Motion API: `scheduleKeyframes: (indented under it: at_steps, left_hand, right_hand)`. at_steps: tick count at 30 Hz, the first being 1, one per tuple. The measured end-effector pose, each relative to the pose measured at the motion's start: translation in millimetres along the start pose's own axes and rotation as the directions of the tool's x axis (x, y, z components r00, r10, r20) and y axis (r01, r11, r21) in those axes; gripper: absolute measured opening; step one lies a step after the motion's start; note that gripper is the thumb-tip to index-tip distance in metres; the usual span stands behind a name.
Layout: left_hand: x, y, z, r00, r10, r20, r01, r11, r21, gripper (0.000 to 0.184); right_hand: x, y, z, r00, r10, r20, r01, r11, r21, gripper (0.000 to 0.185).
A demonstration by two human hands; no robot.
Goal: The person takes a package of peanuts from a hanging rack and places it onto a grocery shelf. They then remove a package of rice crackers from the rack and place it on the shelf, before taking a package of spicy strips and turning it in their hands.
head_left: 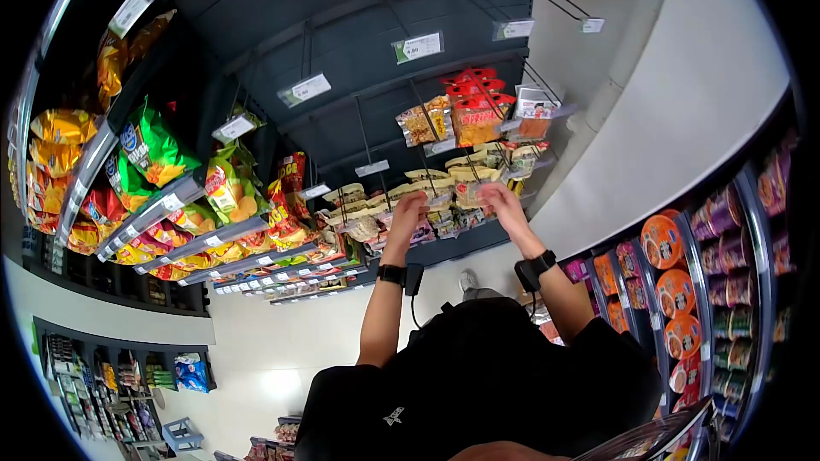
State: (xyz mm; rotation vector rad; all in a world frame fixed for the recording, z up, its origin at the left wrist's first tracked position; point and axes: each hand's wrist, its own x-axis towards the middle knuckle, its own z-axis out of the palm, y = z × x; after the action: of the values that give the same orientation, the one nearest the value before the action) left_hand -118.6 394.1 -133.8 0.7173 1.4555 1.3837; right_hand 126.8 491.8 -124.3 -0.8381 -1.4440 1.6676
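Packets [468,192]: hanging, needing careful fingers.
Left hand [409,211]: at packets, my grip unclear.
Right hand [506,208]: at packets, likewise unclear.

The price tag [418,48] at the upper middle of the dark rack [342,43] carries a number that starts with 4 and ends in 0; its middle digit is blurred. Print on the other tags [305,90], the green bag [154,149] and the red bag [292,172] is too small or blurred to read.
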Motion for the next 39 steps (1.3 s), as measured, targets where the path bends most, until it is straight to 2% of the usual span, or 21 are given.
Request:
scheduleKeyframes:
  at_steps: [1,3,5,7,8,11,12,13,15,16,20,23,24,27,28,30,32,33,35,37,39]
  left_hand:
    - [27,-8,-1,1.000,-0.004,-0.008,0.004,1.000,0.001,0.032]
    - [85,-35,-8,0.989,0.133,-0.058,-0.136,0.990,-0.046,0.027]
    - [112,-19,1,0.983,0.128,-0.129,-0.132,0.991,-0.016,0.032]
    - [141,-14,-2,0.987,0.067,-0.149,-0.045,0.989,0.144,0.040]
    - [167,-31,-10,0.984,0.110,-0.138,-0.088,0.983,0.158,0.046]
    - [186,-11,-1,0.972,0.092,-0.215,-0.039,0.971,0.237,0.054]
    - [195,-6,-2,0.980,0.042,-0.193,-0.011,0.987,0.163,0.063]
    - [196,5,2,0.979,0.045,-0.198,-0.013,0.986,0.163,0.063]
    - [198,23,12,0.969,0.061,-0.240,-0.033,0.992,0.121,0.069]
    - [197,34,14,0.972,0.033,-0.231,-0.002,0.991,0.135,0.073]
    - [229,24,4,0.977,0.070,-0.203,-0.042,0.989,0.142,0.078]
    - [237,26,2,0.979,0.075,-0.188,-0.040,0.982,0.182,0.078]
    - [244,22,-2,0.978,0.076,-0.193,-0.041,0.983,0.181,0.078]
    - [261,13,-8,0.988,0.064,-0.140,-0.039,0.984,0.173,0.076]
    - [265,8,-7,0.975,0.109,-0.193,-0.081,0.985,0.149,0.072]
    - [268,2,-9,0.957,0.151,-0.249,-0.122,0.984,0.130,0.069]
    - [269,-1,-12,0.947,0.196,-0.256,-0.159,0.975,0.158,0.066]
    - [265,5,-11,0.946,0.194,-0.259,-0.156,0.975,0.159,0.066]
    - [254,19,-8,0.938,0.198,-0.286,-0.100,0.941,0.324,0.059]
    - [265,2,-14,0.926,0.235,-0.295,-0.134,0.936,0.325,0.054]
    - [267,-9,-17,0.913,0.271,-0.304,-0.167,0.930,0.327,0.049]
  right_hand:
    - [24,5,-3,1.000,0.005,0.006,-0.005,1.000,0.004,0.023]
    - [70,10,-2,0.997,0.013,0.078,-0.011,1.000,-0.021,0.025]
    - [115,26,-4,0.996,0.022,0.090,-0.021,1.000,-0.012,0.025]
    - [150,29,-3,0.990,-0.073,0.119,0.090,0.985,-0.147,0.029]
    - [164,31,-5,0.988,0.010,0.155,0.014,0.988,-0.153,0.035]
    - [207,42,-5,0.986,-0.014,0.167,0.039,0.988,-0.149,0.039]
    - [224,52,-9,0.977,0.006,0.212,0.027,0.988,-0.153,0.046]
    - [231,48,-8,0.976,0.004,0.217,0.030,0.988,-0.152,0.046]
    - [244,42,-7,0.970,0.130,0.207,-0.063,0.952,-0.299,0.054]
    - [253,40,-8,0.959,0.138,0.247,-0.051,0.943,-0.329,0.062]
    - [269,33,-3,0.977,0.101,0.189,-0.025,0.930,-0.366,0.074]
    - [310,98,-15,0.974,0.022,0.224,0.053,0.944,-0.326,0.077]
    - [311,94,-13,0.985,0.045,0.164,0.023,0.921,-0.390,0.072]
    - [319,87,-12,0.979,0.007,0.204,0.075,0.916,-0.393,0.064]
    - [323,91,-12,0.981,-0.029,0.190,0.103,0.913,-0.394,0.054]
    - [330,98,-15,0.980,-0.051,0.193,0.130,0.896,-0.424,0.051]
    - [335,106,-17,0.978,-0.071,0.194,0.153,0.879,-0.451,0.048]
    - [341,116,-18,0.984,-0.101,0.148,0.157,0.886,-0.437,0.040]
    - [338,115,-16,0.987,-0.126,0.102,0.158,0.892,-0.423,0.032]
    - [322,91,-11,0.987,-0.158,0.040,0.155,0.830,-0.537,0.018]
    - [314,85,-6,0.976,-0.217,0.008,0.185,0.814,-0.551,0.020]
